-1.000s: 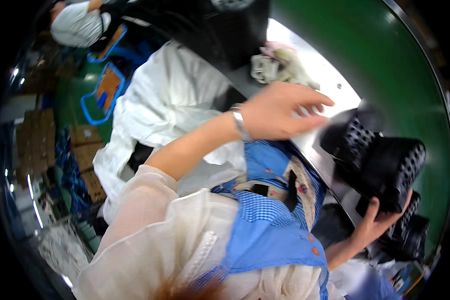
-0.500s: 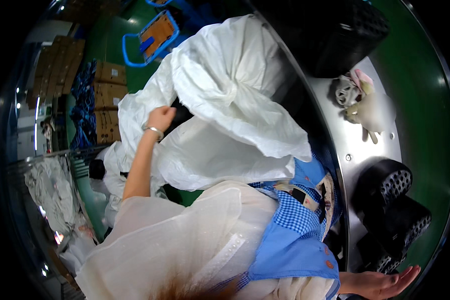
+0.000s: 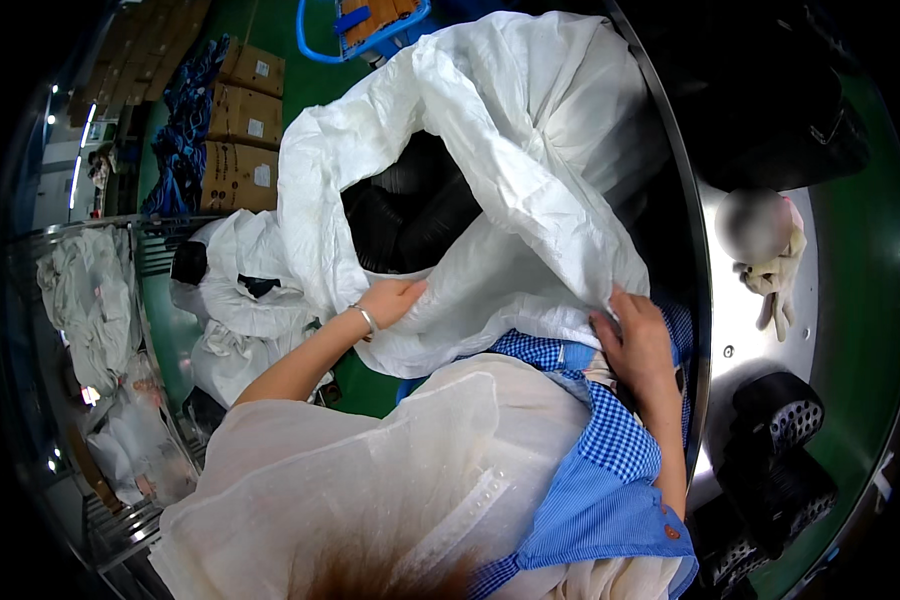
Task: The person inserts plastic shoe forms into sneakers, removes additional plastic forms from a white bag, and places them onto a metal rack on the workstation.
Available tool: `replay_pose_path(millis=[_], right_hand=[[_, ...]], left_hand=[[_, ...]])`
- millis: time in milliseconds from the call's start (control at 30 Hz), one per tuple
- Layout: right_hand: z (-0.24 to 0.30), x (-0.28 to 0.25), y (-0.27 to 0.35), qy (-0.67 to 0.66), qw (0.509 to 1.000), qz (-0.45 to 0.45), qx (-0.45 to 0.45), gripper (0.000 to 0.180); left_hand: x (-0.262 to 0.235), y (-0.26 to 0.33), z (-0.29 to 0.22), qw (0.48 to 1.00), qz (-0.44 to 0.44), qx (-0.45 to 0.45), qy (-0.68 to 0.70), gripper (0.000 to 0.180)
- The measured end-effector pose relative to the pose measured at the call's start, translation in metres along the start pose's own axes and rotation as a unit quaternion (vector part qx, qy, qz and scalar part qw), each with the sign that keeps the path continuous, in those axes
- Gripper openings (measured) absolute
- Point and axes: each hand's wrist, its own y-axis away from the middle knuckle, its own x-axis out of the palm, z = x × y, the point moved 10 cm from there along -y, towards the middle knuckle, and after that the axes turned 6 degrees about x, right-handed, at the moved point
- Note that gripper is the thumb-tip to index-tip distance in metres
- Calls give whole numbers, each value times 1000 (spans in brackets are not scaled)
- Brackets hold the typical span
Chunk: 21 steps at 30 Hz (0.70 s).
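Observation:
A large white woven sack stands before me, with its mouth gaping. Several black ribbed pieces show inside; their kind is hard to make out. My left hand is closed on the sack's near rim, a bracelet round its wrist. At the right end of the same rim, my right hand pinches the fabric between thumb and fingers. The sack's cloth sags between the two hands.
To the right runs a metal worktop with pale gloves and black parts with perforated ends. Cardboard boxes are stacked at the far left. More white sacks lie left of me, and a blue cart stands ahead.
My right hand has come from beside the worktop onto the sack's rim. My left hand has moved right and nearer. The mouth has opened wider, exposing the black pieces.

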Motion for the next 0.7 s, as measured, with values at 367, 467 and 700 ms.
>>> replay_pose_path(millis=[367,467,700], right_hand=[[-26,1,8,-72,996,-39,43,23],[-29,0,12,-66,995,-44,62,25],[-36,0,10,-105,991,-35,81,25]], left_hand=[[-104,-30,50,950,-231,-49,-204,103],[-89,-49,69,981,-148,-72,-106,116],[-109,-63,83,989,-145,24,-27,99]])
